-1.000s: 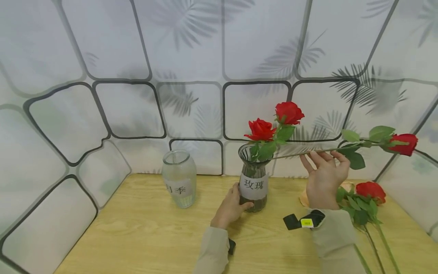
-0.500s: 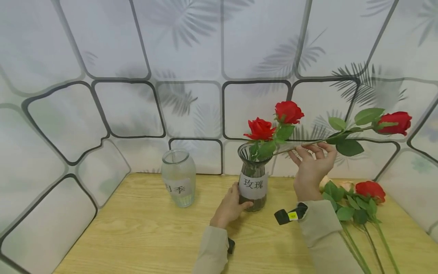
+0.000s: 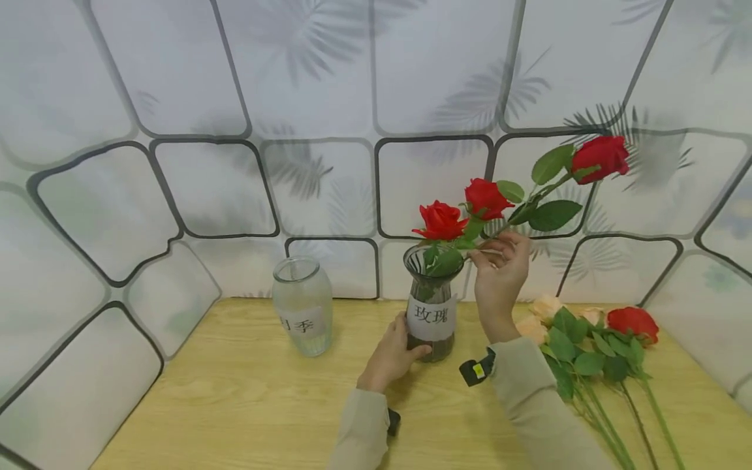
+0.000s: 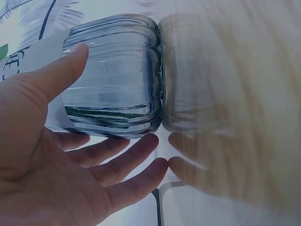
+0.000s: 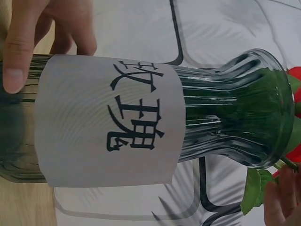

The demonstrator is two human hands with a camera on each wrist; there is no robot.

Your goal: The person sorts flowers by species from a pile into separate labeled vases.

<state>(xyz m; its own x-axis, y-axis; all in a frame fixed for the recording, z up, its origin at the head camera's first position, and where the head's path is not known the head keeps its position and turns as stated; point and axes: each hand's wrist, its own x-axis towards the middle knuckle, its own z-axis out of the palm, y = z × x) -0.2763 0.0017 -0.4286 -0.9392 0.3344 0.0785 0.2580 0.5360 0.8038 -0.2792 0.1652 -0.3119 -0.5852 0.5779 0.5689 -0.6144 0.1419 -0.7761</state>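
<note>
My left hand [image 3: 390, 356] steadies a grey glass vase [image 3: 431, 292], which stands upright with a white paper label on it. In the left wrist view the thumb lies across the vase's lower side, the fingers behind it. Two red roses [image 3: 439, 220] stand in the vase, blooms above the rim. My right hand [image 3: 502, 284] pinches the stem of another red rose [image 3: 600, 160], slanted up to the right. This stem's lower end is beside the vase's mouth; leaves and fingers hide whether it is inside. The right wrist view shows the vase's label [image 5: 113, 122] close up.
A clear glass vase [image 3: 302, 287] with a label stands to the left on the wooden table [image 3: 247, 405]. At the right lie a red rose [image 3: 632, 324] and several peach flowers [image 3: 546, 307], stems toward the front. A patterned cloth wall [image 3: 320, 189] closes the back.
My right hand has moved left toward the vase's mouth, and the held rose has swung from nearly level to a steeper slant. The left hand stays on the vase.
</note>
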